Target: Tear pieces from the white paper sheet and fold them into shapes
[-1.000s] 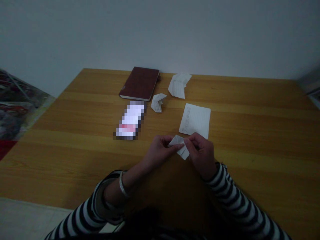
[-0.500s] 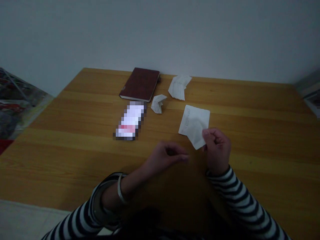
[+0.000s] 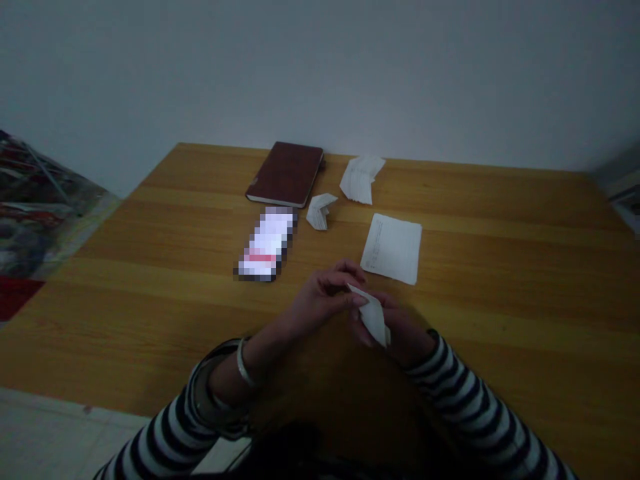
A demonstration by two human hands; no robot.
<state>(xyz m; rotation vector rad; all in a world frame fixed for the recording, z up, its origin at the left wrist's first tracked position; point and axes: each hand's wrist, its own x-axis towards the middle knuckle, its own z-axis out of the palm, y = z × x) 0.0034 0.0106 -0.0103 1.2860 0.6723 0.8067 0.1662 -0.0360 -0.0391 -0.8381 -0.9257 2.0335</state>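
Between my hands is a small folded piece of white paper [image 3: 373, 318], held just above the table near its front. My left hand [image 3: 330, 293] pinches its upper left edge between thumb and fingers. My right hand [image 3: 400, 330] grips it from the other side; the paper partly hides those fingers. Just beyond my hands lies a flat lined sheet of paper [image 3: 393, 248] with small writing along its left side. A smaller folded paper [image 3: 320, 211] and a larger pleated paper [image 3: 361, 179] rest farther back.
A brown notebook [image 3: 287, 173] lies at the back of the wooden table [image 3: 505, 267]. In front of it is a phone [image 3: 267, 243] with a lit, blurred screen. A pale wall [image 3: 320, 73] rises behind the table.
My right hand has drawn the white paper toward me, off the lined sheet, which is now fully uncovered. My left hand has come to meet it and taken hold of the paper too.
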